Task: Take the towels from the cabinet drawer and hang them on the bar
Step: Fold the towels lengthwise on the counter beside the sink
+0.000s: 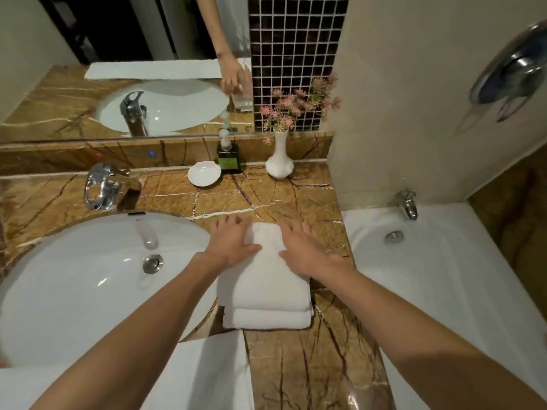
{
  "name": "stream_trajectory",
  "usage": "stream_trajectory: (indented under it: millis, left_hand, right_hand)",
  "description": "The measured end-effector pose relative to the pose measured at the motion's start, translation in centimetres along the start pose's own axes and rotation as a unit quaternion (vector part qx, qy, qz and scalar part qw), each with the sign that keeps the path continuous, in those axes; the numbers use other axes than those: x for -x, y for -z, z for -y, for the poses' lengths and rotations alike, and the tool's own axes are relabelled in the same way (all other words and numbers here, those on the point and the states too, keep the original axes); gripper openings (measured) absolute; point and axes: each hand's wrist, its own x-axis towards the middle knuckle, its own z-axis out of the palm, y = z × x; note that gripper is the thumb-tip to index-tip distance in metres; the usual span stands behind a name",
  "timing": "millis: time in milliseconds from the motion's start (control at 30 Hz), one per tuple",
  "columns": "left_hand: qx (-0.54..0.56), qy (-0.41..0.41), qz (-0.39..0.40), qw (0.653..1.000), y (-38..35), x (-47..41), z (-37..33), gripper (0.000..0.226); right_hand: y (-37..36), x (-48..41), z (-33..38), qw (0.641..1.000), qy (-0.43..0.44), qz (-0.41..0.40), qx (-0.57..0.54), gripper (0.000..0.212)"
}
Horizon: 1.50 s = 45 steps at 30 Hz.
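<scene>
At the near edge of the view a white cloth (213, 368) hangs over the front of the brown marble table (296, 365); what it is cannot be told. Both bare forearms reach forward over it.

Just beyond, a stack of folded white towels (266, 291) lies on the table, between the sink (74, 276) on the left and the bathtub (444, 276) on the right. The folded edges of the stack face the person. The left hand (229, 242) lies flat on the far left corner of the top towel, fingers straight and spread, gripping nothing. The right hand (302, 253) lies flat on the far right side of the same towel, fingers also straight and spread, holding nothing.

The sink is a white oval basin with a metal drain (153, 263). Behind it a chrome tap (103, 186) stands on the table. A smaller tap (408, 204) sits at the head of the bathtub.

Further back, against the low marble ledge, a white shell-shaped dish (204, 173), a dark soap bottle (228, 156) and a white vase (279, 164) with pink flowers (296, 108) stand in a row.

Above the ledge a mirror (74, 34) reflects the basin and an arm. A strip of dark mosaic tile (296, 39) runs beside it.
</scene>
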Motion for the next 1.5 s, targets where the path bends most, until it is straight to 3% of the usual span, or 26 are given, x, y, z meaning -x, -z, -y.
stream_trajectory:
  millis: [67, 167, 400, 533, 667, 733, 967, 1100, 1167, 1500]
  left_hand:
    - [-0.018, -0.001, -0.012, 1.000, 0.9, 0.1, -0.3, 0.052]
    - [-0.004, -0.037, -0.041, 0.998, 2.0, 0.8, -0.3, 0.032]
    - [0.096, -0.102, -0.071, 0.988, 3.3, 5.2, 0.6, 0.019]
    - [0.111, -0.120, -0.122, 0.979, 3.1, 9.0, 0.5, 0.028]
    - [0.118, -0.145, -0.176, 0.966, 2.5, 14.3, 0.8, 0.040]
    - [0.100, -0.158, -0.183, 0.965, 2.2, 16.3, 1.1, 0.037]
    - [0.088, -0.170, -0.106, 0.976, 0.2, 22.8, 1.4, 0.041]
    - [0.105, -0.159, -0.055, 0.980, -2.0, 24.8, 1.3, 0.023]
    - [0.097, -0.158, -0.037, 0.982, -3.2, 25.2, 1.2, 0.024]
    - [0.009, -0.182, -0.027, 0.983, -7.3, 25.0, 1.0, 0.029]
  right_hand:
    - [0.0, -0.1, 0.3, 1.000, -0.008, -0.013, 0.011, 0.070]
    - [0.6, 0.3, 0.2, 0.998, -0.016, -0.054, 0.027, 0.045]
    - [1.4, 4.7, 1.3, 0.992, -0.007, -0.127, -0.026, 0.024]
    - [0.4, 9.0, 3.1, 0.983, -0.015, -0.177, -0.047, 0.027]
    - [-0.7, 13.6, 5.0, 0.978, -0.011, -0.205, -0.025, 0.047]
    - [-1.2, 15.6, 5.9, 0.977, -0.010, -0.211, 0.002, 0.042]
    - [-3.7, 21.2, 7.7, 0.976, 0.007, -0.211, 0.053, 0.031]
    - [-5.7, 22.9, 7.6, 0.980, 0.019, -0.184, 0.068, 0.029]
    - [-7.2, 23.2, 7.5, 0.983, 0.013, -0.166, 0.071, 0.029]
    - [-11.2, 23.6, 5.8, 0.990, 0.017, -0.116, 0.078, 0.026]
